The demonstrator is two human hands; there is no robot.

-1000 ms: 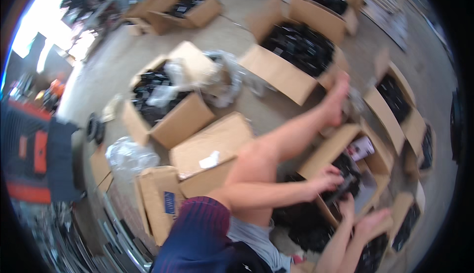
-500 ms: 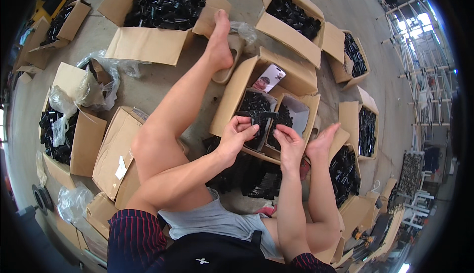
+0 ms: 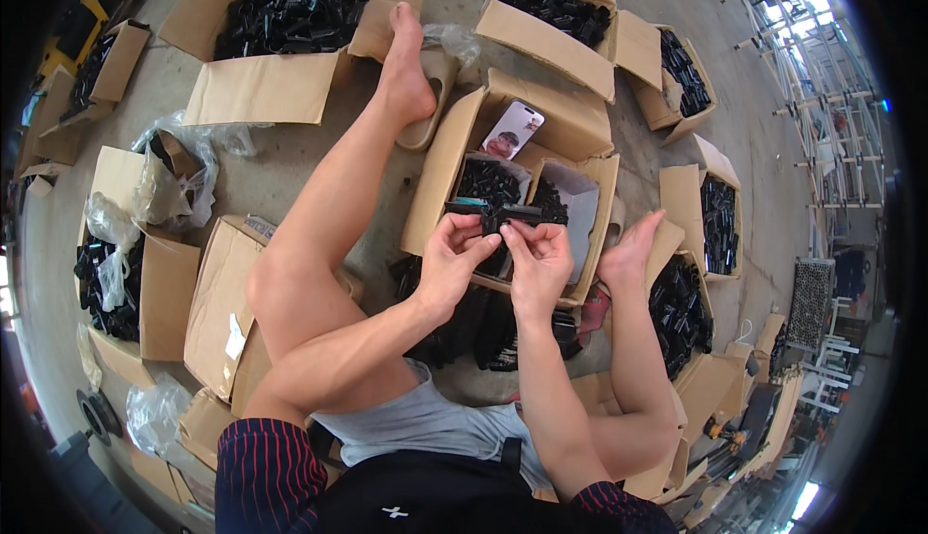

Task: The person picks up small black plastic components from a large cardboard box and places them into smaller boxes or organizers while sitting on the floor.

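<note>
l hand (image 3: pixel 445 271) & r hand (image 3: pixel 538 268) both have fingers (image 3: pixel 484 246) pinching a blk part (image 3: pixel 492 220), held over near half of open cardbd box (image 3: pixel 440 186). in box: 2 bins (image 3: pixel 582 210) w/ small blk pcs (image 3: pixel 486 180), phone (image 3: pixel 512 131) propped at far side. far l, on floor (image 3: pixel 379 230): big carton (image 3: pixel 259 96), full of blk parts (image 3: pixel 295 7).

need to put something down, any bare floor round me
Bare floor shows between the left leg and clear plastic, also between the small upper-right carton and metal rack. Crowded: around the left hand, right hand and middle box.
</note>
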